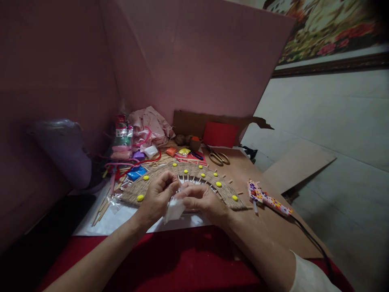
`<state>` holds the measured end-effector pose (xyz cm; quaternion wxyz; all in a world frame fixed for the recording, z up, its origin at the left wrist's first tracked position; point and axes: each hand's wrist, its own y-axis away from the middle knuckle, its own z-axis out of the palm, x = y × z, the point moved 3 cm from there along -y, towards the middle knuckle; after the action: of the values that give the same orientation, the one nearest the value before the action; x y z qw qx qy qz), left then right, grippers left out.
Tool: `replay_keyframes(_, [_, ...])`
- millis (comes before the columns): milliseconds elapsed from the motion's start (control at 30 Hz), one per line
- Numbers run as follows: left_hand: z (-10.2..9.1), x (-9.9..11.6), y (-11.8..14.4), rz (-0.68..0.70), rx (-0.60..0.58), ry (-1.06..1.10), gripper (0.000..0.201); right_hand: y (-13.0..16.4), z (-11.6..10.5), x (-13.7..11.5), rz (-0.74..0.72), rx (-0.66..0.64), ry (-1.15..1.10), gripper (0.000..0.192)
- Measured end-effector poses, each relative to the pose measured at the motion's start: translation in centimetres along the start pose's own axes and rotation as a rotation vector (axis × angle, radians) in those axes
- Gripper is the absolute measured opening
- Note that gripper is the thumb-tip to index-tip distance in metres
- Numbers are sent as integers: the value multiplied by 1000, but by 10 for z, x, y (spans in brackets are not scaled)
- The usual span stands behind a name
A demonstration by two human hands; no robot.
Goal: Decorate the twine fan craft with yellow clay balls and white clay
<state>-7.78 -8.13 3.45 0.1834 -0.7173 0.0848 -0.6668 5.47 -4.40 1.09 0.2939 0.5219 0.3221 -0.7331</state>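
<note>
A small white packet (174, 210) in clear film, like the coloured clay packets farther back, hangs between my two hands. My left hand (160, 191) pinches its upper edge from the left, fingers curled. From the right, my right hand (203, 199) grips the same edge with thumb and fingers close to the left ones. Just behind both hands lies a fan-shaped piece wound with brown twine (164, 172) over thin sticks, dotted with yellow discs (219, 184). My hands hide part of its middle.
A flowered glue gun (267, 198) with a black cord lies right, on brown board. Scissors (219, 156), a red sheet (221, 134), a blue packet (136, 173), a white packet (151, 151) and thin sticks are behind. Pink panels (188, 56) enclose the back and left.
</note>
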Motion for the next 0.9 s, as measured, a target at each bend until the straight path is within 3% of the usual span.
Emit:
replay_keyframes(167, [-1,0,0,3,-1,27,22,2,5,5,51,-44,-45,28])
replay_keyframes(333, [0,-2,0,-21,-21,10,23,3,7,2,68,-85,-19,23])
replay_keyframes(433, [0,-3,0,-54,-15,10,22,1,5,-1,17,-59,-22,20])
replay_keyframes(567, [-2,-1,-1,-23,23,13,22,0,2,1,92,0,-92,25])
replay_keyframes(733, [-3,1,-1,-3,32,25,22,2,4,3,107,-17,-191,33])
replay_keyframes(900, [-1,-2,0,-7,31,1,21,2,7,4,123,-46,-57,26])
